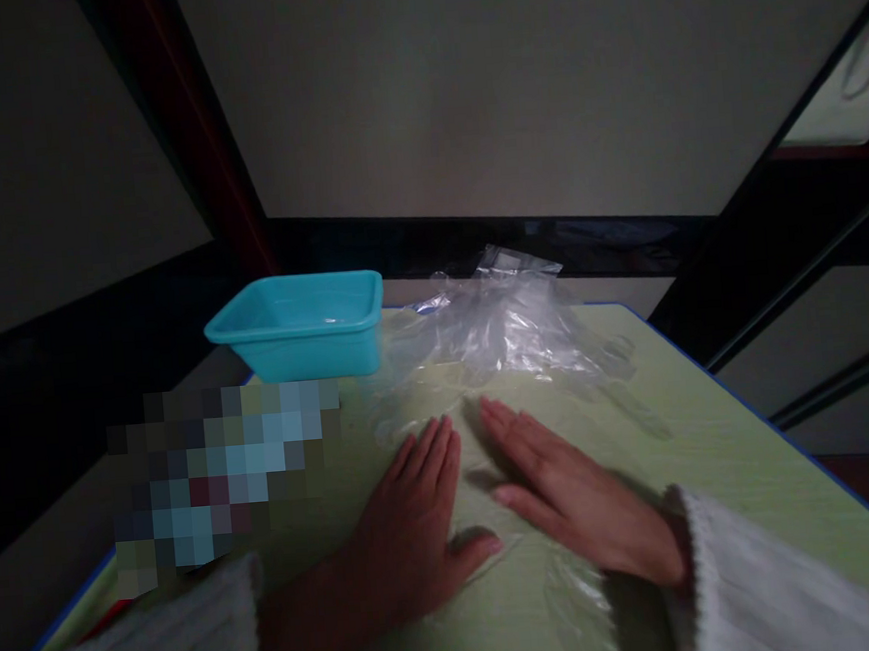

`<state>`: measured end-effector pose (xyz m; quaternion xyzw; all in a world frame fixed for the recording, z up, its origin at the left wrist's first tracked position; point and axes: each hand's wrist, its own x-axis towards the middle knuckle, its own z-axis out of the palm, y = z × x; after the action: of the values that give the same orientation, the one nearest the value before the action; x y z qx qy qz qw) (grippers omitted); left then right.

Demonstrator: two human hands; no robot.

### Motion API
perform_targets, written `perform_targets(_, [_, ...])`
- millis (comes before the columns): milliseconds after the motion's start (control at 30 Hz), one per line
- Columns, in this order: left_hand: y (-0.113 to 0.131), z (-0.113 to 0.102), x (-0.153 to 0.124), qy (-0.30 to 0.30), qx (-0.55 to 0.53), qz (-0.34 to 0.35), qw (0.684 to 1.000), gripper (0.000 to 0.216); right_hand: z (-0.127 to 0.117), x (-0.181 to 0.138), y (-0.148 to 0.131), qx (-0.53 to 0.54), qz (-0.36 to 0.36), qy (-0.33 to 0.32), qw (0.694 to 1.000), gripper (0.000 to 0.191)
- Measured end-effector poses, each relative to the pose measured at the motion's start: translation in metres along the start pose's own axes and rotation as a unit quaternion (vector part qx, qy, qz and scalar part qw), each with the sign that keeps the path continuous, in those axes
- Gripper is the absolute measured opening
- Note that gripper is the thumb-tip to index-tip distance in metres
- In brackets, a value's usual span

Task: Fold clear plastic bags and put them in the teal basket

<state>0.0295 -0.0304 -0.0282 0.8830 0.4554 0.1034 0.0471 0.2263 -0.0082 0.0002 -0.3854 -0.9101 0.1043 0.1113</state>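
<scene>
My left hand (420, 522) lies flat, palm down, with the thumb out to the side. Opposite it, my right hand (575, 495) is stretched out, fingers together and thumb apart. Under and between both hands spreads a thin clear plastic sheet or bag (580, 595), hard to trace against the table; its crinkled near end shows below my right wrist. Just beyond my fingertips sits a heap of crumpled clear plastic bags (514, 324). Neither hand grips anything.
A turquoise plastic basin (306, 356) stands at the far left of the pale green table (716, 464), which has a blue edge. A blurred-out, pixelated item (227, 472) lies left of my left hand. A pale wall panel (461, 93) rises behind the table.
</scene>
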Motion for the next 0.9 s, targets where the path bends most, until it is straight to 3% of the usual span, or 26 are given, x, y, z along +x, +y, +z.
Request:
perform_targets(167, [-0.003,0.007,0.0,0.001,0.015,0.002,1.0,0.09,0.01,-0.001,-0.024,0.052,-0.053,-0.075,0.994,0.084])
perform_targets(333, [-0.002,0.004,-0.001,-0.022,0.026,-0.004,0.999,0.094,0.008,-0.003,-0.018,0.042,-0.028,-0.111,0.993,0.092])
perform_targets(467, [0.0,-0.002,0.001,-0.041,0.02,-0.014,0.999,0.096,0.001,-0.005,-0.003,0.031,0.0,-0.13,0.991,0.087])
perform_targets(700, [0.002,-0.006,0.002,-0.075,0.015,-0.036,0.996,0.096,0.0,-0.016,0.043,-0.005,0.069,-0.087,0.994,0.078])
perform_targets(900, [0.001,-0.012,0.005,-0.097,0.004,-0.046,0.994,0.095,-0.001,-0.021,0.056,-0.028,0.074,-0.064,0.995,0.076])
